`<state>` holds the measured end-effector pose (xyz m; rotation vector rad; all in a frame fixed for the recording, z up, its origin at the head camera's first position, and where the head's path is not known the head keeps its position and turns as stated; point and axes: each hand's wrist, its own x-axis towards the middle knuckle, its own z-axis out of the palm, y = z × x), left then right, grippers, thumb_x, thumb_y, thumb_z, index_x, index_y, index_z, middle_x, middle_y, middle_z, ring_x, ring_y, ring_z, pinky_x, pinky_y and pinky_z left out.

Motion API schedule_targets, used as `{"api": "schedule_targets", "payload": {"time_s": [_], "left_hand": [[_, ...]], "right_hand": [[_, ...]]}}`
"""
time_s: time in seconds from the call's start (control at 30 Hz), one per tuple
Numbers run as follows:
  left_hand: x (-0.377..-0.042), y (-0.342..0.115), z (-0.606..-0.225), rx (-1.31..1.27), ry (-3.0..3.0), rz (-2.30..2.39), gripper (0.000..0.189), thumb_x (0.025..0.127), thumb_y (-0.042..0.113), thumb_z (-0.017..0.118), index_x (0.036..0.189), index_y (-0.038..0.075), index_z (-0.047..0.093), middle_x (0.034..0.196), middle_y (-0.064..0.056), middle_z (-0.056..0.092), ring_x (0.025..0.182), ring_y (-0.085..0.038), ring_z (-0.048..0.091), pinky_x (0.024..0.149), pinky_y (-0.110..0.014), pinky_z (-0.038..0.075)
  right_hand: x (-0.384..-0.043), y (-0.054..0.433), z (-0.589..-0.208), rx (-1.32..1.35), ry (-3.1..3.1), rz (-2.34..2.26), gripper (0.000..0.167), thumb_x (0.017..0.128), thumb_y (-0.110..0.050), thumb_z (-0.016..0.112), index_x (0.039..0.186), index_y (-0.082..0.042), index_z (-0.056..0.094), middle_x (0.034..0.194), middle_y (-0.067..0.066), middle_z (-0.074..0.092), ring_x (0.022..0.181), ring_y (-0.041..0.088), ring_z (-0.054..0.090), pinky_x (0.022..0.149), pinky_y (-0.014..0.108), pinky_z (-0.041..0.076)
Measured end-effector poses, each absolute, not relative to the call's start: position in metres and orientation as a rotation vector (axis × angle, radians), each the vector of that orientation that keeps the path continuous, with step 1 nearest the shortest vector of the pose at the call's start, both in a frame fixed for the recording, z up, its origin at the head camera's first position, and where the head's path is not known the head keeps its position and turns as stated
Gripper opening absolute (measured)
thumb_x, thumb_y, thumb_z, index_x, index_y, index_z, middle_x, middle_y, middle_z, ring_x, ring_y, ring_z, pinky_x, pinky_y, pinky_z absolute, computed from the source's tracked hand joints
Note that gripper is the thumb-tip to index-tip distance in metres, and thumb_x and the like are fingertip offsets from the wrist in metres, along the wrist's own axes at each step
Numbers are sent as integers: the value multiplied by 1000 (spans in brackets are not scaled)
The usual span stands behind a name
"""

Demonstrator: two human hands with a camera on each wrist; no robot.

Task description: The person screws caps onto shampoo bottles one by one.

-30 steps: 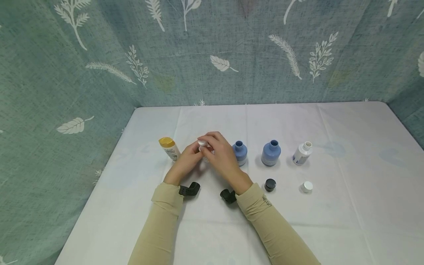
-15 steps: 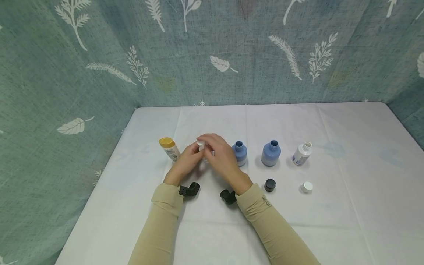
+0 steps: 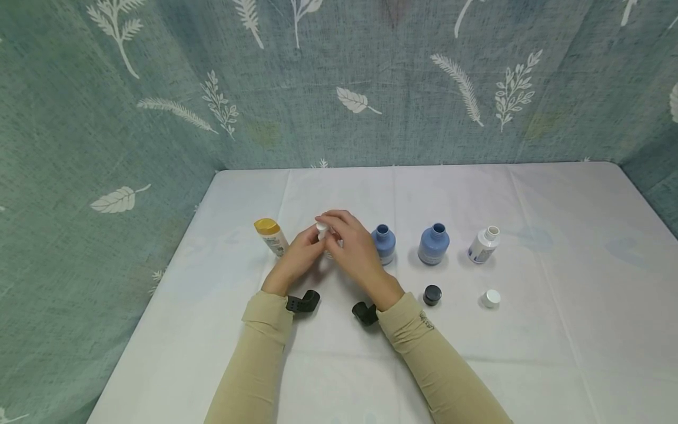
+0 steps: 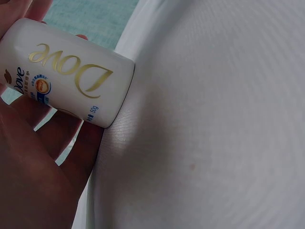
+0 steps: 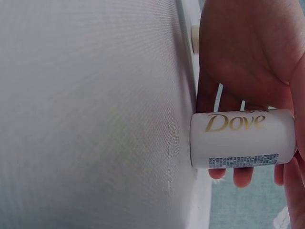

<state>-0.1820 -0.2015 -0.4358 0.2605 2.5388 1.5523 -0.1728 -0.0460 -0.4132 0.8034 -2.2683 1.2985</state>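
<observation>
A white Dove bottle (image 4: 66,71) stands upright on the table between the two hands. My left hand (image 3: 302,254) grips its body from the left, fingers wrapped behind it, as the right wrist view shows. My right hand (image 3: 356,250) pinches the small white cap (image 3: 322,226) at the bottle's top. Whether the cap is loose or seated cannot be told. In the head view the hands hide most of the bottle. Close beside my right hand is an uncapped blue bottle (image 3: 384,244); left of my left hand stands a white bottle with a yellow cap (image 3: 271,237).
Further right stand another uncapped blue bottle (image 3: 433,245) and an uncapped white bottle (image 3: 484,245). In front of them lie a black cap (image 3: 432,295) and a white cap (image 3: 491,298). A patterned curtain (image 3: 296,129) hangs behind the white-covered table (image 3: 556,265).
Both hands stay in the same spot. The right hand's fingers shift slightly around the cap; the other bottles and loose caps have not moved.
</observation>
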Motion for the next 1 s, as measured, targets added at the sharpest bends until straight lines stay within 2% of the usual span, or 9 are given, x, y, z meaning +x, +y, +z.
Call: {"api": "schedule_targets", "payload": {"time_s": [0.13,0.27,0.4,0.6,0.73,1.0], "left_hand": [[-176,-198,-423,248,2528,1543,40,91,26,50,128,11,47,135,-4,40,129,-17,25,104,-43,19],[-168,-193,-410,268,2519,1546,40,92,23,49,128,8,46,136,-7,40,129,-20,24,104,-44,18],[-166,-192,-406,255,2521,1544,38,92,22,49,127,8,47,135,-6,40,129,-18,25,104,-42,18],[-165,-191,-405,230,2543,1520,34,91,20,50,122,7,50,133,-7,42,126,-19,30,102,-42,23],[-168,-192,-408,263,2538,1536,34,91,18,49,122,6,50,134,-8,42,128,-20,27,103,-42,21],[-183,-203,-437,275,2550,1540,37,90,29,52,124,16,50,134,1,42,128,-13,25,104,-40,19]], "right_hand": [[-173,-46,-414,815,-2265,1283,32,84,-4,50,111,-12,63,117,-3,56,105,8,49,78,21,41],[-173,-46,-414,801,-2271,1291,31,83,-4,51,111,-12,64,114,-3,58,103,7,49,80,20,40],[-174,-46,-416,789,-2269,1301,28,83,-5,53,108,-12,65,111,-4,58,99,7,50,78,20,41],[-175,-47,-417,796,-2247,1304,23,83,-6,58,103,-12,66,108,-1,57,96,8,51,73,20,43],[-175,-47,-416,772,-2261,1293,22,82,-10,60,103,-13,66,106,-1,55,95,9,51,74,21,43],[-175,-48,-417,767,-2271,1257,20,83,-12,63,103,-13,65,106,0,54,94,10,51,74,22,43]]}}
